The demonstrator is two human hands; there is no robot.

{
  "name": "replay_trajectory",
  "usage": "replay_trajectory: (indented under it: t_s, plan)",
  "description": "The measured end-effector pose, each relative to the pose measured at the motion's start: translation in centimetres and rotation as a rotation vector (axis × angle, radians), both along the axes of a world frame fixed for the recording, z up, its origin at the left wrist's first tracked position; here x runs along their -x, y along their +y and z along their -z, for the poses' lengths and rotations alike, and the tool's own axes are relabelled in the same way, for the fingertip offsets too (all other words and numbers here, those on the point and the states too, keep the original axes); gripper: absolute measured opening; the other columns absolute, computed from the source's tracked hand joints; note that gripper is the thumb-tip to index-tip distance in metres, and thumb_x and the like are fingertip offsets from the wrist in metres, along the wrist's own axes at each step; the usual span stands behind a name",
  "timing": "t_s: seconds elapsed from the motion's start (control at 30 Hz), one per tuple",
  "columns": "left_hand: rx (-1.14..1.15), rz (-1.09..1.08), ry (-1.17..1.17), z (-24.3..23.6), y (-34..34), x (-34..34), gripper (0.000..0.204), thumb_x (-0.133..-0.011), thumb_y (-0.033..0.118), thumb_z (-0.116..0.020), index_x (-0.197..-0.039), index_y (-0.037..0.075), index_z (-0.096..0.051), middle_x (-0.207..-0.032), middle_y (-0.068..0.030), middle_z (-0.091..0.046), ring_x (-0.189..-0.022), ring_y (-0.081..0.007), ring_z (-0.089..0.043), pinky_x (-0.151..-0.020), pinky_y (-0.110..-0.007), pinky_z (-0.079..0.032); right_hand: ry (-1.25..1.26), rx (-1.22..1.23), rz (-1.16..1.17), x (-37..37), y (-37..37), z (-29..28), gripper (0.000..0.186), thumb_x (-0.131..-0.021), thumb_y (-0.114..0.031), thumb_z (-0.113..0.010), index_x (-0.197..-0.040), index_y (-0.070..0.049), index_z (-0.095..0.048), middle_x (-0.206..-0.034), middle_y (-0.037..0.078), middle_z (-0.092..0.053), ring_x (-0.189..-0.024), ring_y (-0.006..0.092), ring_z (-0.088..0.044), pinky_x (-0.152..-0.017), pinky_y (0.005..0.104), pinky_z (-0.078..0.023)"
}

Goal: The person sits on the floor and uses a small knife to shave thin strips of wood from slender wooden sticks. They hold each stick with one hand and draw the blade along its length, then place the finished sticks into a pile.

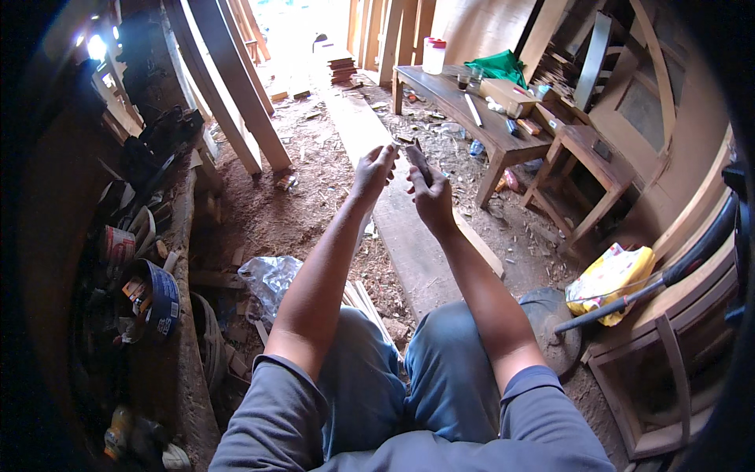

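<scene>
Both my arms reach forward over a long wooden plank [405, 252]. In my right hand [431, 195] is a dark brown, elongated wooden piece [419, 160], its far end pointing forward and slightly left. My fingers wrap around its near part; its exact kind is not clear. My left hand [376, 169] is closed close beside the piece's far end, fingertips pinched together. Whatever those fingertips hold, if anything, is too small to make out. The two hands are a little apart, above the plank.
A wooden table [452, 98] at the right bears a jar [433, 57], green cloth [499, 66] and small items. Beside it stands a stool [586, 169]. Tall boards [236, 79] lean at left, near a cluttered bench [182, 259]. A yellow bag [612, 279] lies right; shavings cover the floor.
</scene>
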State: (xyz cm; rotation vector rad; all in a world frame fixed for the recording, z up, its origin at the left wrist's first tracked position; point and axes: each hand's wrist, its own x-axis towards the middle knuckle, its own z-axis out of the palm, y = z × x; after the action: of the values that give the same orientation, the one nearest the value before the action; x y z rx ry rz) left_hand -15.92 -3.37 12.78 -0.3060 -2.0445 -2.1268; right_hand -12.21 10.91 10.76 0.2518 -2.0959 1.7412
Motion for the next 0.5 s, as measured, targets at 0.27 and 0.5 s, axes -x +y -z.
replay_trajectory:
  t_s: [0.27, 0.5]
  plan:
    - [0.317, 0.006, 0.122, 0.5, -0.4, -0.9, 0.036, -0.101, 0.036, -0.057, -0.106, 0.003, -0.071, -0.086, -0.0043, -0.068, -0.075, -0.0124, -0.062, -0.067, -0.027, -0.048, -0.109, 0.158, -0.021, -0.6, -0.6, -0.9, 0.024, -0.1, -0.024, -0.056, -0.098, -0.002, -0.066, -0.083, 0.004, -0.067, -0.065, 0.0112, -0.063, -0.054, 0.026, -0.048]
    - [0.347, 0.073, 0.248, 0.8, -1.1, -0.3, 0.019, -0.098, 0.007, -0.059, -0.113, 0.0, -0.067, -0.101, -0.0091, -0.072, -0.088, -0.017, -0.07, -0.077, -0.031, -0.056, -0.048, 0.148, -0.045, -0.7, -0.3, -0.9, 0.024, -0.098, -0.023, -0.058, -0.098, -0.001, -0.065, -0.078, 0.004, -0.064, -0.062, 0.0101, -0.06, -0.054, 0.0255, -0.048]
